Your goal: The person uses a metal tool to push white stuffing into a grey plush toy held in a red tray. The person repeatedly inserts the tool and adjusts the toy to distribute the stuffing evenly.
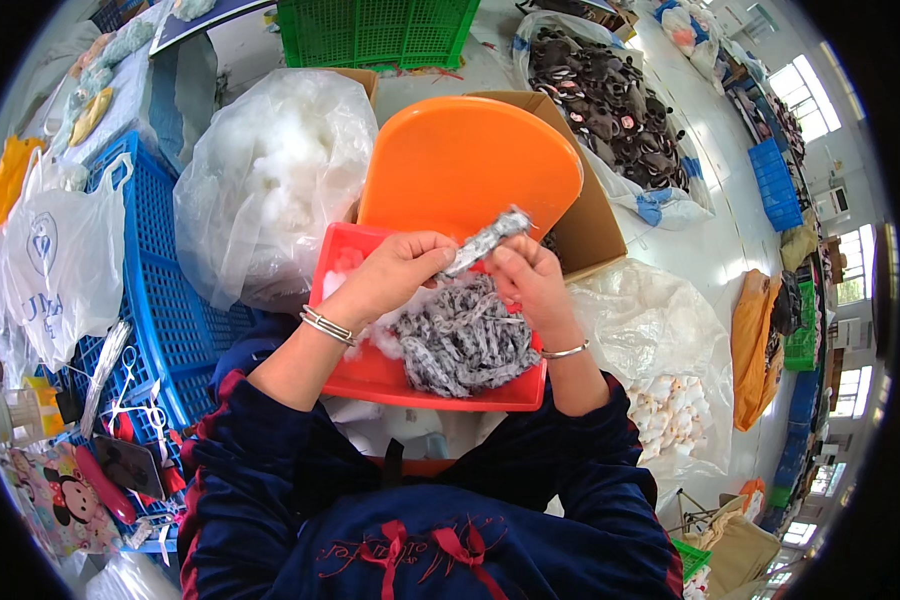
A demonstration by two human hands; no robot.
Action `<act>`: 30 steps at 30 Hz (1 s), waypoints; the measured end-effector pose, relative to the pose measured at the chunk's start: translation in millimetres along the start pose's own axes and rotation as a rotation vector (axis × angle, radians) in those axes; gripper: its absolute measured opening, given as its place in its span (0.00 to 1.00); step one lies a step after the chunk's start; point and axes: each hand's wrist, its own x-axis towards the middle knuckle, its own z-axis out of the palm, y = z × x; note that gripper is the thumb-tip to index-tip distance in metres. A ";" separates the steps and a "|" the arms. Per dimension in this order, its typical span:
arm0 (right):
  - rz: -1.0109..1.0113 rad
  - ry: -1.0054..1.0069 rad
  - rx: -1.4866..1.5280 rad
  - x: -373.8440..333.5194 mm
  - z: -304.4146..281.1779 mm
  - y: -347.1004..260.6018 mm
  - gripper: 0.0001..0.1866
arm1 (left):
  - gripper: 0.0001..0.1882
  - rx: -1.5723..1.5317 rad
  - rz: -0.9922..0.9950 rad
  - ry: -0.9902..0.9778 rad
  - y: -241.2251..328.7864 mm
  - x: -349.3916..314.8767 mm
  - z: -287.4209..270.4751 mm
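Note:
My left hand (397,272) pinches one end of a slim grey-and-white plush tube (483,246) between thumb and fingers. Farther along the same tube, my right hand (530,282) grips it near its upper right end. The tube is held slanted over a red tray (430,402) in front of my lap. Inside the tray, a heap of similar grey plush pieces (460,340) lies on the right. White stuffing (381,338) sits on the left, partly covered by my left wrist.
An orange chair back (470,165) stands just beyond the tray, beside a cardboard box (602,215). A clear bag of white stuffing (280,190) is at far left. Blue crates (185,330) flank my left, with scissors (157,412). Bags of dark plush toys (610,110) and pale pieces (670,420) lie right.

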 end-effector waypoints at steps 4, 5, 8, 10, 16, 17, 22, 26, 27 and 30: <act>-0.011 -0.067 0.083 -2.0 23.7 -10.9 0.08 | 0.11 -0.139 0.005 -0.220 -15.0 1.9 1.1; -0.034 -0.074 0.083 -3.3 26.4 -12.4 0.08 | 0.12 -0.133 -0.026 -0.209 -16.1 2.2 3.8; -0.035 -0.095 0.049 -4.1 24.8 -13.3 0.06 | 0.13 -0.074 -0.085 -0.237 -11.4 0.0 7.2; -0.031 -0.030 -0.036 -1.8 25.8 -12.3 0.05 | 0.14 -0.003 -0.059 -0.202 -10.5 -0.8 6.5; -0.047 0.072 -0.115 3.9 25.5 -7.7 0.04 | 0.16 0.271 0.029 -0.110 1.4 -5.2 4.3; -0.039 0.058 -0.149 4.7 22.7 -5.3 0.04 | 0.15 0.343 -0.001 -0.158 -0.2 -4.8 4.4; -0.116 0.018 -0.119 3.7 28.6 -4.3 0.06 | 0.12 0.301 -0.089 -0.179 3.5 -4.6 0.8; -0.067 0.007 -0.111 3.6 8.9 -2.9 0.09 | 0.11 0.043 -0.016 0.041 9.3 -4.4 -2.8; -0.058 -0.028 -0.108 3.7 4.2 -3.4 0.10 | 0.11 -0.012 0.010 0.088 10.1 -3.2 -4.3; -0.077 -0.009 -0.360 2.0 0.3 -4.0 0.10 | 0.14 -0.043 -0.006 0.113 16.0 -4.0 -8.0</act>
